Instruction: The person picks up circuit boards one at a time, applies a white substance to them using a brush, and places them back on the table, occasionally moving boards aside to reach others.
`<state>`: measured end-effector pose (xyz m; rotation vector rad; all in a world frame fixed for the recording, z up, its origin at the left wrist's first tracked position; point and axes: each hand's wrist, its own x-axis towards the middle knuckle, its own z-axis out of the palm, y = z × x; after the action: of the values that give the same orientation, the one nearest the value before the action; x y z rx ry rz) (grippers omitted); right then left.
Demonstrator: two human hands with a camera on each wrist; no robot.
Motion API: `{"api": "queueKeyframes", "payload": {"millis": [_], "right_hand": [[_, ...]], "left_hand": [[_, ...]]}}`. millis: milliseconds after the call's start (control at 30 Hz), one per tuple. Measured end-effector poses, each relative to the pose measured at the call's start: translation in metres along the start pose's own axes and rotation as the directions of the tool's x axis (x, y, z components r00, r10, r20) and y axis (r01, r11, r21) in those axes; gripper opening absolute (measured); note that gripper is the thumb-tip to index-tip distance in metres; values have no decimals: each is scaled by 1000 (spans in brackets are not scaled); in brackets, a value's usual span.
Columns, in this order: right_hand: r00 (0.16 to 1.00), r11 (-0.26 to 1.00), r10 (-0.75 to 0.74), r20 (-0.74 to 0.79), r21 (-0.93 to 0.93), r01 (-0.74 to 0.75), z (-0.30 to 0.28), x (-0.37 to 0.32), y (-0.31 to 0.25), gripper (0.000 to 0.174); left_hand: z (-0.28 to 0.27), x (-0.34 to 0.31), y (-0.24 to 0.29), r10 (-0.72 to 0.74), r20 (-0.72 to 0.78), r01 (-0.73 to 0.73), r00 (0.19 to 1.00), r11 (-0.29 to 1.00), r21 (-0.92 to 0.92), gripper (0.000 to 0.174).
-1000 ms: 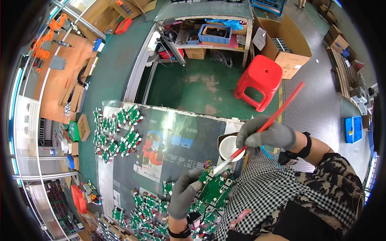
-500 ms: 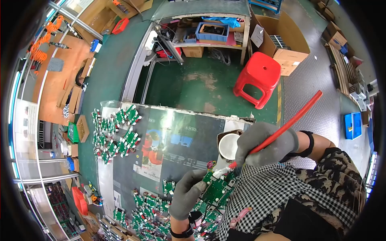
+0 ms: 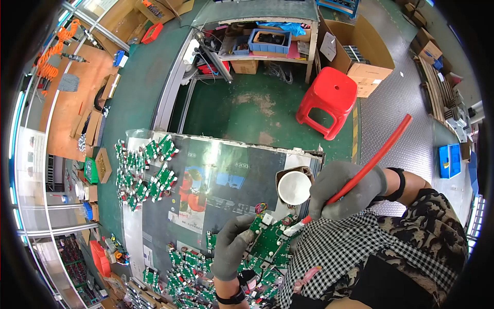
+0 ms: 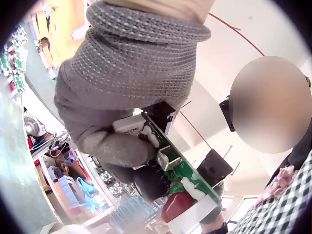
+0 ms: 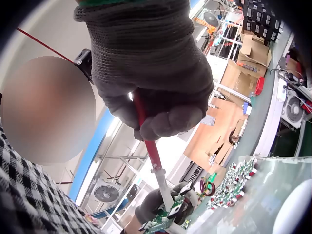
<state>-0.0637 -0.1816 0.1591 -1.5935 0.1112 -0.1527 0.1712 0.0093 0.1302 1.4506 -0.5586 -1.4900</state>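
Observation:
My gloved left hand grips a green circuit board by its left edge, over other boards at the table's front. In the left wrist view, thumb and fingers close round one end of the board, which carries white blobs and a red part. My gloved right hand holds a red-handled brush slanting down to the left. Its white tip meets the board's right part in the head view. The right wrist view shows the brush's white end right at the board.
A white cup stands in a cardboard holder just beyond the board. Loose circuit boards lie along the table's near side, and another group lies at the far left. Past the table's far edge stands a red stool.
The brush tip has moved right across the board, from its upper left corner to its right side. The right hand has come slightly lower and right; the left hand keeps its grip.

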Motion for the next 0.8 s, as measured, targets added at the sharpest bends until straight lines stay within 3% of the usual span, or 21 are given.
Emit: {"api": "queueKeyframes", "payload": {"millis": [67, 133, 167, 233, 367, 433, 567, 733, 800], "right_hand": [[1000, 1000, 14, 10, 19, -15, 2, 3, 4, 14], [992, 992, -120, -28, -48, 119, 3, 5, 7, 12], [992, 992, -119, -28, -47, 118, 3, 4, 6, 12], [998, 998, -21, -59, -61, 17, 1, 2, 4, 12], [993, 988, -106, -61, -116, 98, 0, 1, 2, 12], [1000, 999, 10, -7, -46, -10, 2, 3, -8, 14], [1000, 999, 14, 5, -41, -13, 2, 10, -4, 14], [993, 994, 45, -108, -90, -55, -9, 4, 0, 16], [975, 996, -42, -220, -92, 22, -9, 4, -2, 19]], "left_hand": [[-1, 0, 1, -1, -1, 1, 1000, 1000, 15, 34], [-1, -1, 0, -2, -4, 2, 1000, 1000, 29, 33], [-1, -2, 0, -13, -21, 13, 1000, 1000, 14, 33], [-3, -2, -3, -22, -35, 22, 999, 1000, -2, 32], [-10, -1, -7, -24, 16, 24, 1000, 999, -35, 34], [-9, -1, -5, -23, 15, 24, 1000, 999, -40, 34], [-5, -1, -3, 15, 16, -14, 1000, 999, -32, 33], [-16, 0, -8, 19, -22, -19, 1000, 1000, 5, 41], [-7, 2, 2, 169, -184, -207, 968, 954, -215, 56]]}}
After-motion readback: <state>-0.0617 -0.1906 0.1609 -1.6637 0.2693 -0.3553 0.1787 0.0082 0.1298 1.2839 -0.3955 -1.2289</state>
